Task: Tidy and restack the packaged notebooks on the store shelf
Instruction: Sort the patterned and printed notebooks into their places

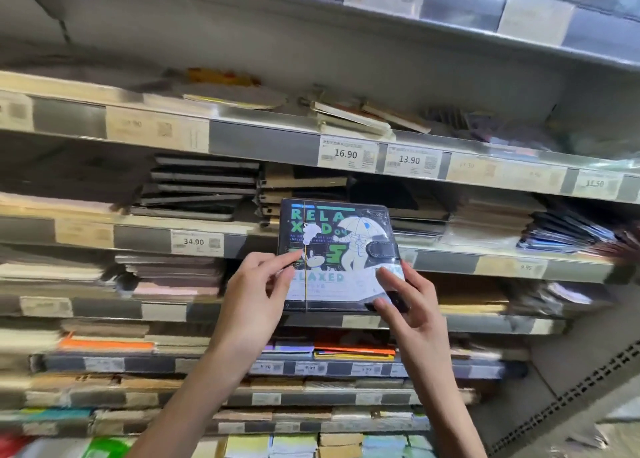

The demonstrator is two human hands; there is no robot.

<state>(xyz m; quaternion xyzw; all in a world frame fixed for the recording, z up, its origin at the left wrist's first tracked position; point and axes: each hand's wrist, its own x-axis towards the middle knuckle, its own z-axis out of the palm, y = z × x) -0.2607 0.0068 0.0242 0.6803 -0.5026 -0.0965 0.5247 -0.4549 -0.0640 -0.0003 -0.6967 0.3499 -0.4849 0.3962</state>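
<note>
Two hands hold one packaged notebook (337, 255) up in front of the shelves, cover facing the camera. Cover dark, green lettering "RELAXED", white cartoon figure, a flap clasp at the right edge, clear wrap with glare. Left hand (258, 293) at the lower left edge: forefinger and thumb pinch that edge, the other fingers curled behind it. Right hand (412, 302) at the lower right corner: thumb pressed on the front, fingers curled round the corner, so it grips too. The notebook stands upright, tilted slightly, in mid-air before the shelf edge (450, 262) of the second visible tier, touching nothing but the hands as far as can be seen. Behind it, on that tier, a stack of dark notebooks (202, 187) to the left and a stack of brown-edged ones (304, 187) just beside it; more flat piles to the right, blurred. Tier above: loose, skewed books (363, 115) lying at angles. Price tags on the rails read 16.90 (346, 153), 13.90 (410, 160) and 34.90 (194, 242); others too blurred to read. Lower tiers near the camera carry flat stacks in brown, orange and pastel colours, much smeared by motion blur. Both forearms reach up from the bottom of the view.
</note>
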